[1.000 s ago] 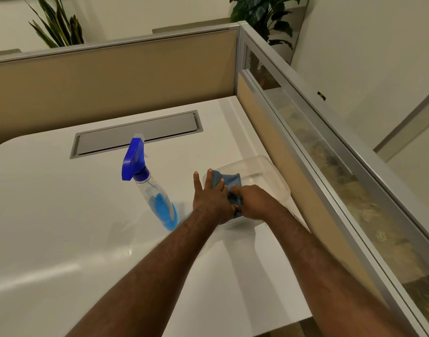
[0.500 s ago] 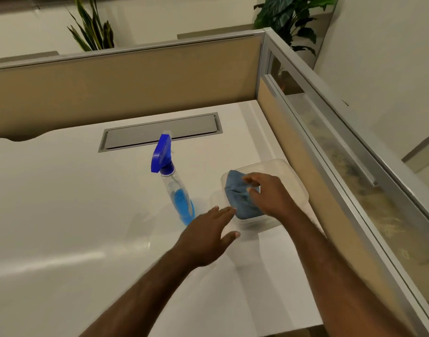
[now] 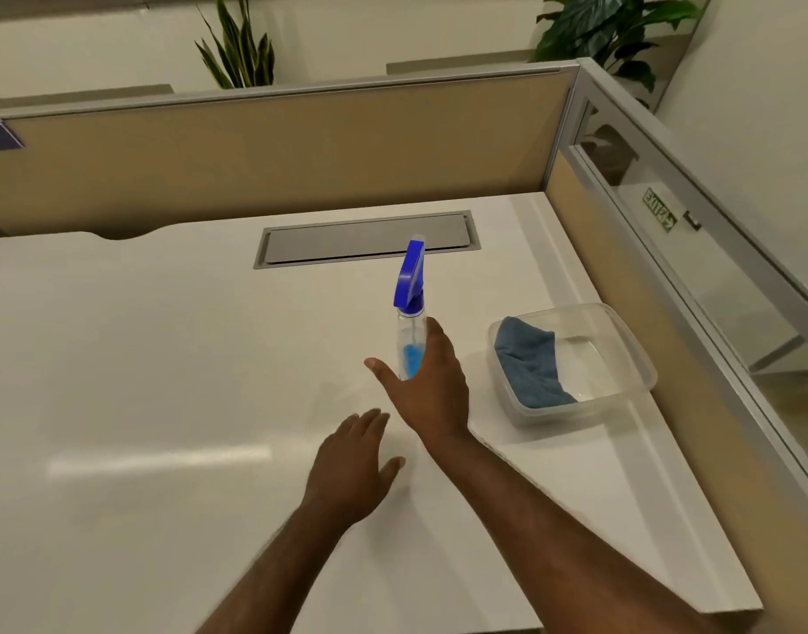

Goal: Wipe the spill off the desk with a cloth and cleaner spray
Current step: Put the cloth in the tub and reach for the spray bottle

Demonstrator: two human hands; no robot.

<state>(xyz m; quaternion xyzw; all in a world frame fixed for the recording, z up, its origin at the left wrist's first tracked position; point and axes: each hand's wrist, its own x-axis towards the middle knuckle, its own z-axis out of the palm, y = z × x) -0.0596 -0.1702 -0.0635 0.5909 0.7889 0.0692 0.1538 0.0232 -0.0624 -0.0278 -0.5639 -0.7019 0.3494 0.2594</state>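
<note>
A clear spray bottle (image 3: 411,313) with a blue trigger head and blue liquid stands upright mid-desk. My right hand (image 3: 431,386) is open right in front of it, thumb spread to the left, fingers covering the bottle's lower part; whether it touches the bottle I cannot tell. My left hand (image 3: 351,464) hovers open over the white desk (image 3: 164,382), nearer to me. A folded blue cloth (image 3: 527,363) lies in a clear plastic tub (image 3: 630,359) to the right of the bottle. No spill shows clearly on the glossy surface.
A grey cable hatch (image 3: 365,242) is set into the desk behind the bottle. Tan partition panels (image 3: 255,167) wall the back, and a glass-topped partition (image 3: 694,276) the right side. Plants stand beyond the partitions.
My right hand let go of the cloth, left the tub and moved left to the spray bottle. My left hand drew back toward me. The view shifted left.
</note>
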